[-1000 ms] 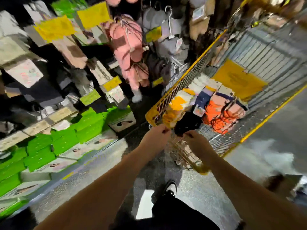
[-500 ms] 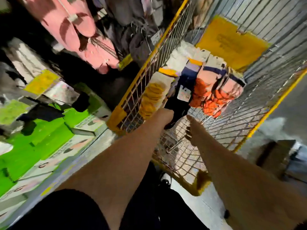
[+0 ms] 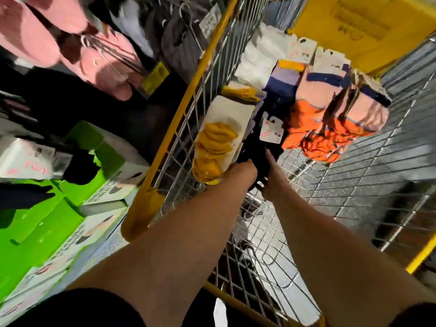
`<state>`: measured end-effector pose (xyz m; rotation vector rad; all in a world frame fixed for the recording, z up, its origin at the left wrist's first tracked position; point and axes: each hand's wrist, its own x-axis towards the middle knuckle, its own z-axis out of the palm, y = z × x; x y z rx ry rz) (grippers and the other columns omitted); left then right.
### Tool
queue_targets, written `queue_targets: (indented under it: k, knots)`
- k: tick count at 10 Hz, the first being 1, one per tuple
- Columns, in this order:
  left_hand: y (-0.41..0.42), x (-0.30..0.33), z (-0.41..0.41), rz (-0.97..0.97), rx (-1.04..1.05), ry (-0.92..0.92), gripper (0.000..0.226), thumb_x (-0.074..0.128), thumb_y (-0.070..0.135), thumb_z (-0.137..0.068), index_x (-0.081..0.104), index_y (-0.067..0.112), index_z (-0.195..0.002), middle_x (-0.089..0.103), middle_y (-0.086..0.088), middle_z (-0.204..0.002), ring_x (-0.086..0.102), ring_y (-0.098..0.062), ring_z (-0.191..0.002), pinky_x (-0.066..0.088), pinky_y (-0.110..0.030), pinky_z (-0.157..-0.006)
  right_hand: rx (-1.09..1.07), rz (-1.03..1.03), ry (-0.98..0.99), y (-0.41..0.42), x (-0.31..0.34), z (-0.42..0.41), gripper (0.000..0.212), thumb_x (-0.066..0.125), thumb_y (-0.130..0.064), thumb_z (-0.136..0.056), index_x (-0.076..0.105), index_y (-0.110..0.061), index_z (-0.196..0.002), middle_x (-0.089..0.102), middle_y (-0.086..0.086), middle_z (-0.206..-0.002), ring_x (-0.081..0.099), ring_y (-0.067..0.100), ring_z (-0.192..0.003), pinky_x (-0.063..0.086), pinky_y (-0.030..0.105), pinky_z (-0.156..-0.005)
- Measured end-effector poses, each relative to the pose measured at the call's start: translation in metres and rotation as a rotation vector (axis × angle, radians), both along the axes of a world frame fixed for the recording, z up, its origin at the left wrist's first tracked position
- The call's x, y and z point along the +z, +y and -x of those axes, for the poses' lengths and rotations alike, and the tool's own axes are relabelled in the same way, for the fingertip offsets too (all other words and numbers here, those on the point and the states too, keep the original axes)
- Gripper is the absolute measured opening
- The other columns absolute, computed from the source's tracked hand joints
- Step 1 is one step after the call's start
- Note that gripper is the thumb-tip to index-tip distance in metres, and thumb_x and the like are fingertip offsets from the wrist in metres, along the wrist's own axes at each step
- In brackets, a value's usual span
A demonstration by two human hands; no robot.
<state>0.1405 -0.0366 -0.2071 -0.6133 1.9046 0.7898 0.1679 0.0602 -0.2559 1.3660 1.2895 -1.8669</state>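
Both my arms reach down into a yellow-framed wire cage cart [image 3: 188, 95]. A black glove bundle [image 3: 264, 149] with a white tag [image 3: 271, 129] lies in the middle of the cart's stock. My left hand [image 3: 243, 173] is curled against the bundle's near left side, its fingertips hidden under it. My right hand [image 3: 271, 178] grips the bundle's near right side, thumb laid up along the black fabric. A yellow-and-white glove bundle [image 3: 212, 147] touches my left hand on the left. Orange gloves [image 3: 313, 138] hang just right of the black bundle.
White glove packs [image 3: 259, 55] and a yellow sign [image 3: 342, 27] sit at the cart's far end. Green and white boxes [image 3: 47, 220] are stacked to the left outside the cart. Pink items [image 3: 47, 31] and dark garments hang above them. Wire mesh floor fills the cart's right side.
I have leaned in over the cart. Both hands moved from its near rim down into it and onto the black bundle.
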Motion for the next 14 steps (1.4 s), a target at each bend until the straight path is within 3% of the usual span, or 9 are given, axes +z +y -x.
queue_targets:
  k: [2,4,5,6,8,9,10,11,14]
  knots:
    - [-0.002,-0.011,-0.004,-0.018,0.186,-0.051,0.065,0.04,0.047,-0.103,0.035,0.003,-0.151,0.037,-0.017,-0.156,0.037,-0.035,-0.143,0.033,-0.038,-0.113,0.063,0.052,-0.003,0.011,-0.013,-0.005,0.095,0.076,-0.072,-0.064,0.056,-0.018,-0.139,0.062,0.002,-0.139,0.052,0.019,-0.133,0.035,0.043,-0.114]
    - [-0.005,-0.017,-0.009,-0.137,0.38,-0.039,0.072,0.049,0.049,-0.099,0.026,0.011,-0.156,0.031,-0.014,-0.16,0.034,-0.036,-0.143,0.033,-0.041,-0.113,0.123,0.227,-0.002,0.015,-0.008,-0.002,0.063,0.051,-0.056,-0.095,0.048,-0.021,-0.147,0.052,-0.003,-0.149,0.04,0.014,-0.141,0.039,0.035,-0.09]
    - [-0.007,-0.024,-0.01,-0.239,0.432,-0.071,0.086,0.059,0.058,-0.083,0.034,0.014,-0.153,0.042,-0.014,-0.154,0.045,-0.037,-0.135,0.038,-0.046,-0.113,0.153,0.204,0.023,0.016,-0.007,-0.003,0.063,0.063,-0.054,-0.085,0.055,-0.018,-0.136,0.062,0.0,-0.13,0.05,0.016,-0.128,0.03,0.036,-0.108]
    - [-0.006,-0.029,-0.011,-0.266,0.415,-0.142,0.089,0.059,0.064,-0.072,0.048,0.014,-0.144,0.055,-0.011,-0.143,0.054,-0.034,-0.124,0.042,-0.046,-0.109,0.152,0.195,0.055,0.02,-0.007,-0.004,0.037,0.047,-0.042,-0.102,0.059,-0.018,-0.128,0.07,0.002,-0.114,0.062,0.017,-0.119,0.044,0.035,-0.093]
    - [-0.006,0.031,-0.009,-0.251,0.227,-0.233,0.024,0.044,0.038,-0.105,0.05,0.016,-0.099,0.043,-0.002,-0.077,0.037,-0.017,-0.063,0.026,-0.028,-0.054,0.145,0.153,0.026,0.032,0.009,-0.017,0.042,0.053,-0.052,-0.097,0.066,-0.015,-0.112,0.073,0.007,-0.096,0.071,0.019,-0.081,0.053,0.031,-0.073]
    - [-0.007,0.021,-0.011,-0.309,0.293,-0.249,0.023,0.054,0.033,-0.1,0.058,0.01,-0.104,0.055,-0.004,-0.087,0.047,-0.016,-0.071,0.032,-0.023,-0.059,0.156,0.161,-0.018,0.034,0.022,-0.02,0.043,0.052,-0.051,-0.097,0.067,-0.013,-0.109,0.072,0.009,-0.094,0.069,0.024,-0.087,0.054,0.035,-0.084]
    - [-0.008,0.031,-0.016,-0.386,0.286,-0.199,0.039,0.063,0.036,-0.092,0.061,0.014,-0.124,0.064,-0.007,-0.121,0.055,-0.024,-0.104,0.042,-0.036,-0.099,0.175,0.146,-0.036,0.036,0.047,-0.021,0.044,0.05,-0.052,-0.098,0.067,-0.013,-0.111,0.074,0.009,-0.092,0.069,0.026,-0.089,0.052,0.038,-0.091]
    - [-0.009,0.055,-0.023,-0.478,0.319,-0.17,0.026,0.066,0.046,-0.09,0.066,0.023,-0.102,0.066,-0.002,-0.104,0.057,-0.025,-0.105,0.036,-0.041,-0.108,0.217,0.127,-0.022,0.038,0.084,-0.023,0.044,0.048,-0.049,-0.1,0.066,-0.01,-0.112,0.074,0.01,-0.087,0.069,0.026,-0.084,0.055,0.037,-0.082]
    - [-0.008,0.169,-0.054,-0.704,0.582,0.062,0.046,0.071,0.066,-0.077,0.07,0.027,-0.101,0.072,-0.007,-0.103,0.067,-0.024,-0.097,0.05,-0.036,-0.087,0.369,0.054,0.171,0.046,0.218,-0.036,0.037,0.054,-0.037,-0.1,0.065,-0.009,-0.122,0.074,0.008,-0.1,0.072,0.021,-0.08,0.056,0.031,-0.069]
